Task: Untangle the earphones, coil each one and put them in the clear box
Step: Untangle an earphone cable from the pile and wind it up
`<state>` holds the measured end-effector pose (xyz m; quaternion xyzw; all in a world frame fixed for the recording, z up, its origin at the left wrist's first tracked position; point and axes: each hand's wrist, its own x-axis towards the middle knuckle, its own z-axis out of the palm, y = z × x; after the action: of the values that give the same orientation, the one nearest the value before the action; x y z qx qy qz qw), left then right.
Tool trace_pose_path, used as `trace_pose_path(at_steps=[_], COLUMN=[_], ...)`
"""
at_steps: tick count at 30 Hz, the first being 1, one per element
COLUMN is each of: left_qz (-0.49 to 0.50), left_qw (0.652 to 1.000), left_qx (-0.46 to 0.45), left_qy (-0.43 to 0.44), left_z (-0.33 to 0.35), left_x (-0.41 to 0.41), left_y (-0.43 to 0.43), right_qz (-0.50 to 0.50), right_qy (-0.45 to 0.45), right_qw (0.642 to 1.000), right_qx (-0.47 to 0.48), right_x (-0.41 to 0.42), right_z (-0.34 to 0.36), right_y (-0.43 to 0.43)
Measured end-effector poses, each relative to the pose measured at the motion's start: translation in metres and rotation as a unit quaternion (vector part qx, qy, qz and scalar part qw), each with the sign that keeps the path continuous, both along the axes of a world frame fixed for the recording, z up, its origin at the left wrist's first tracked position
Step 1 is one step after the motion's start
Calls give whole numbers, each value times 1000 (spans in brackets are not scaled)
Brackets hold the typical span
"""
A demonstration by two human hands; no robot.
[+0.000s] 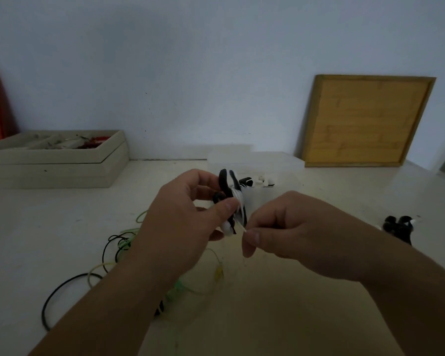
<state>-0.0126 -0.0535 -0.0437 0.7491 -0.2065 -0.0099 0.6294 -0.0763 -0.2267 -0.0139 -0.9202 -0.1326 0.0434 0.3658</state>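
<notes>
Your left hand [183, 217] curls around a small earphone bundle [228, 186], black cord with white cord wound round its middle, and your thumb presses on the side. Your right hand [288, 232] pinches the thin white cord end [242, 226] between thumb and finger, just beside the bundle. It looks like you are wrapping the last bit, so this coil seems nearly done, but it is not in the box yet. Just behind your hands sits the clear box [280, 160]. Its walls are pale, smooth plastic that you can see through, and some black and white earphones [260, 181] seem to lie inside already. Off to your right a black coil [398, 227] rests on the table [319, 317], well apart from the box — I think it needs to go in too. By your left arm lies the green and black tangle [118, 250]. These are thin, bendy cords in loose loops that cross over each other. That part looks like the big job left: pull them apart, wind each one up, and drop them in. The table is flat, pale and a little shiny.
</notes>
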Motion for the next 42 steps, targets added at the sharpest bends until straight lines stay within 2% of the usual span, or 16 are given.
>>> trace_pose_path(at_steps=[3, 9, 18, 25, 30, 33, 38, 42], left_qz=[-4, -54, -90, -116, -163, -177, -103, -52], left_qw=[999, 998, 994, 991, 986, 982, 987, 981], left_qx=[25, 28, 56, 58, 12, -38, -110, -166], left_qy=[-22, 2, -4, -14, 21, 48, 47, 92], left_z=[0, 1, 2, 4, 7, 8, 7, 6], left_x=[-1, -2, -7, -9, -11, -13, -9, -2], left_y=[-1, 0, -2, -4, -4, -4, -3, 1], right_qz=[-36, -117, -75, -172, -196, -201, -134, -92], right_qy=[-43, -86, -107, -179, -179, -137, -12, -19], right_qw=[998, 972, 968, 963, 959, 964, 987, 994], right_qx=[36, 184, 212, 104, 103, 109, 92, 60], right_x=[0, -1, -5, 3, 4, 7, 11, 13], right_z=[3, 5, 8, 4, 3, -2, -16, -20], right_y=[-4, -15, -16, -15, -17, -15, -5, 4])
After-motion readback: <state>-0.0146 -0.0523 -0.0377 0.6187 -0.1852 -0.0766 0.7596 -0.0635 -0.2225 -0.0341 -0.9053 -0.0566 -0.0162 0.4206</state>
